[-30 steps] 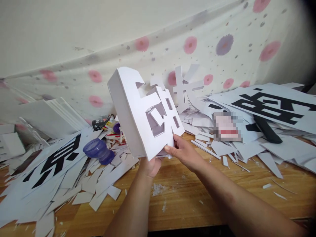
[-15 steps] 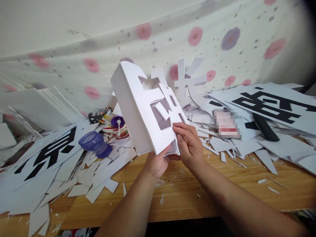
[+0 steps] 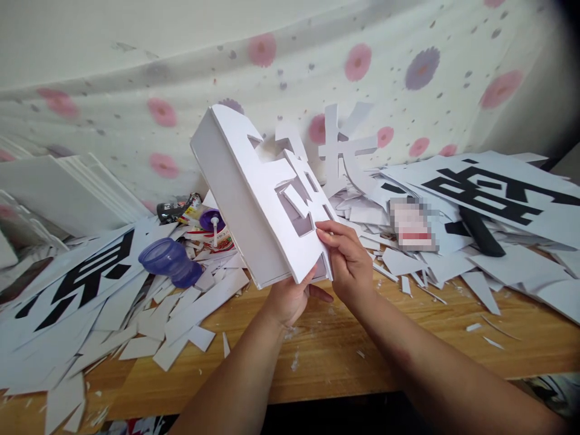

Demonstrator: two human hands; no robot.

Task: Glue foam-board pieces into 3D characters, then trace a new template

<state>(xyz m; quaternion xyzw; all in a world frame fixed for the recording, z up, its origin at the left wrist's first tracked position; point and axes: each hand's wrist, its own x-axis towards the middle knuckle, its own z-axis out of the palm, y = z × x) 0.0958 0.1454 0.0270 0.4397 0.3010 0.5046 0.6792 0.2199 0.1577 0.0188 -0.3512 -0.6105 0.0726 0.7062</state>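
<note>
I hold a thick white foam-board character point(image 3: 254, 187), a boxy 3D letter with cut-out openings, tilted up above the wooden table point(image 3: 353, 356). My left hand point(image 3: 290, 299) grips its lower edge from underneath, thumb on the front face. My right hand point(image 3: 347, 263) is closed on the lower right corner, fingers pressed against the front and side strip. Both hands hold the piece clear of the table.
White foam scraps point(image 3: 181, 314) cover the table's left. A purple cup point(image 3: 170, 263) lies on its side there. Printed sheets with black characters lie left point(image 3: 86, 281) and right point(image 3: 498, 193). Another white cut-out character point(image 3: 344, 151) leans on the flowered cloth behind. A black tool point(image 3: 483, 232) rests at right.
The foam-board character has been lifted slightly and turned. My right hand moved from the bottom edge up onto the lower right corner; the left hand kept its grip below.
</note>
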